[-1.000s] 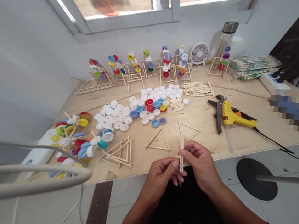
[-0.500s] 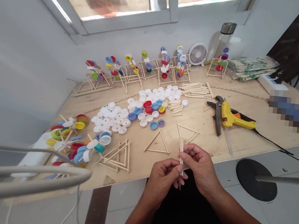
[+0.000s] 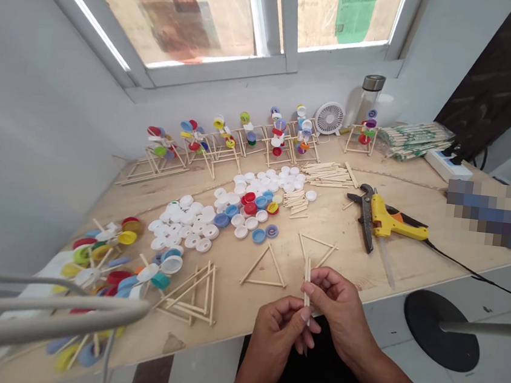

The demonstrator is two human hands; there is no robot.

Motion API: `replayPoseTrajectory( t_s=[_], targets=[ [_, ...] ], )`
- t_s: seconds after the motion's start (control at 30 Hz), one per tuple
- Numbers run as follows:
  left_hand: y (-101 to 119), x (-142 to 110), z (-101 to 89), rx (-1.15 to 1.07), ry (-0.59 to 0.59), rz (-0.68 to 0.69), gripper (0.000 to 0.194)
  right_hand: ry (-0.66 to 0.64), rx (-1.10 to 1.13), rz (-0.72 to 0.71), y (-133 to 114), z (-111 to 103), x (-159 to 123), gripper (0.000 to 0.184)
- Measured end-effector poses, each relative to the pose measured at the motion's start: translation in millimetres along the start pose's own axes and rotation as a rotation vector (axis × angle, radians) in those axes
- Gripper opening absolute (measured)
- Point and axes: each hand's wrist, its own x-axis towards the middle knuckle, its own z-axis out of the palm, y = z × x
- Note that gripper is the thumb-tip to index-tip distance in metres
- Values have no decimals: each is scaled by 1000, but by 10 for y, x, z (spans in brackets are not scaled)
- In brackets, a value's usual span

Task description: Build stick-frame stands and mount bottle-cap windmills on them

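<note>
Between my two hands, at the table's front edge, are thin wooden sticks (image 3: 307, 280) held upright side by side. My left hand (image 3: 281, 328) pinches their lower end, and my right hand (image 3: 334, 300) pinches them higher up. The fingers partly hide the sticks, so I cannot tell how they are joined. Just beyond my hands lies a stick triangle (image 3: 319, 237), and left of it another stick triangle (image 3: 264, 282). Farther left rest several overlapping stick triangles (image 3: 213, 297).
White bottle caps (image 3: 189, 218) and coloured caps (image 3: 250, 208) cover the middle. Loose sticks (image 3: 328, 175) lie behind. A yellow glue gun (image 3: 393, 223) and black-handled cutters (image 3: 366, 218) are at right. Finished-looking cap wheels on stick frames (image 3: 277, 136) line the wall. A grey cable (image 3: 41, 318) crosses the left foreground.
The camera view has tilted up, so the table and hands appear lower. Both hands keep the same hold on the sticks, with barely any movement.
</note>
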Motion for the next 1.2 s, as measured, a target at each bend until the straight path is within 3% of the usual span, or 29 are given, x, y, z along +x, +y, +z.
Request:
replayPoseTrajectory(
  t_s=[0.37,0.93,1.2],
  targets=[
    [21,4,-22,-13,-28,-3,35,5,-10,1,1,0,12,32],
    [55,-13,7,16,-10,-11,25,20,-49,-17,-39,2,8,28],
    [-10,-31,19,-5,63,26,25,8,25,-18,-12,7,13,26]
  ],
)
